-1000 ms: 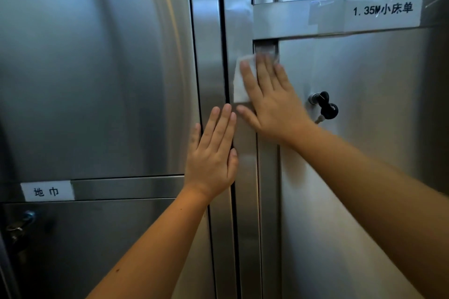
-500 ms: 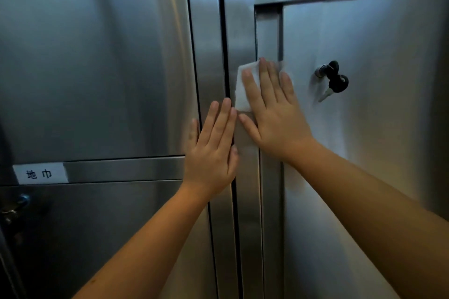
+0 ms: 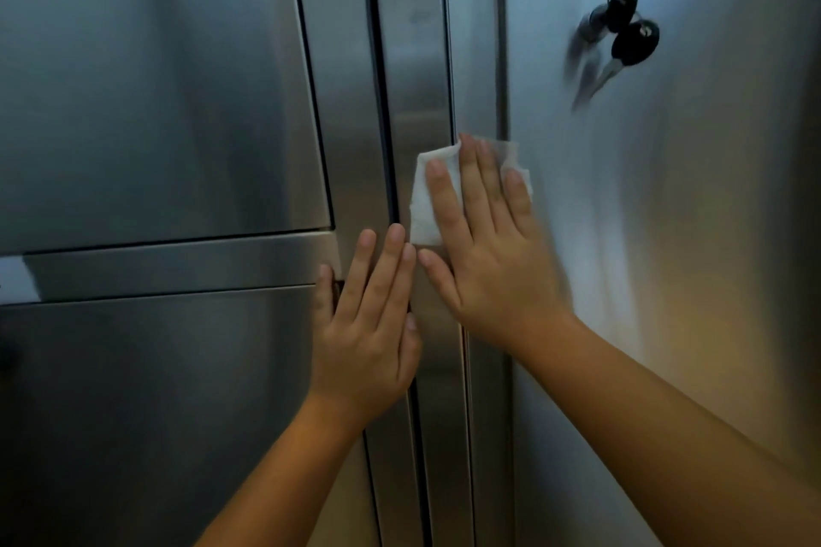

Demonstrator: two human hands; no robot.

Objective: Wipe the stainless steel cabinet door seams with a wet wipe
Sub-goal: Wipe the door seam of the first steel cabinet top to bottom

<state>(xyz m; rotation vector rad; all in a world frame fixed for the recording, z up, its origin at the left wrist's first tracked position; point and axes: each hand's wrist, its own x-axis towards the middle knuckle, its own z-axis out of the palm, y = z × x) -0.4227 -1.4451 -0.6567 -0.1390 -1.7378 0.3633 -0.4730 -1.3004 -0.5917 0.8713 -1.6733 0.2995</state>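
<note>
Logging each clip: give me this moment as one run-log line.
right hand: presses white wet wipe flat over vertical steel door seam | left hand: flat on steel frame | black-headed keys: hanging from door lock

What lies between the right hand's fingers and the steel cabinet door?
The head view shows the white wet wipe there, pressed flat under the fingers of the right hand.

- Round silver metal lock cylinder (image 3: 591, 24): motion-blurred; used as reference point.
- Black oval-headed key (image 3: 624, 2): seated in the lock, head just up-right of it.
- Second black-headed key (image 3: 636, 44): hangs just right of the lock and below it; silver blade points down-left.
- White rectangular label (image 3: 13, 280): far left of the lock and lower, cut by frame edge; no print legible.
</note>
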